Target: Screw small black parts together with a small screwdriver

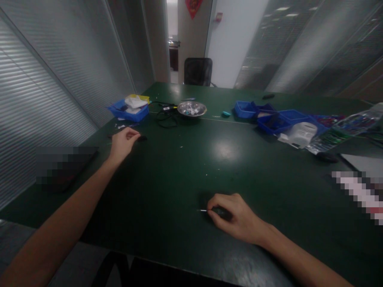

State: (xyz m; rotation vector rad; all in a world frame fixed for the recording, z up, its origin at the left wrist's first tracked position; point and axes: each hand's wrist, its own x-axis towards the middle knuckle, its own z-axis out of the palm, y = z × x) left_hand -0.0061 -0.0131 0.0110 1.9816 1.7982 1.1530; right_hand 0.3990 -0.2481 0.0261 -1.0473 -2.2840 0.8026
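Note:
My right hand (236, 215) is closed around a small screwdriver (221, 212) near the front of the green table (167, 175). Its thin metal shaft points left from the dark handle, just above or on the tabletop. Farther off on the left, my left hand (122, 141) is stretched out in a pinch. Between or beside its fingertips is a small dark piece (142, 138), too blurred to name. Small white scraps (120, 126) lie just beyond that hand.
A blue bin (128, 115) with white packaging stands back left. Near it are a metal bowl (191, 108) of small parts and a black cable (167, 126). Blue trays (245, 109), a plastic bottle (350, 127) and a teal item (226, 113) lie rightward. A chair (198, 71) is behind.

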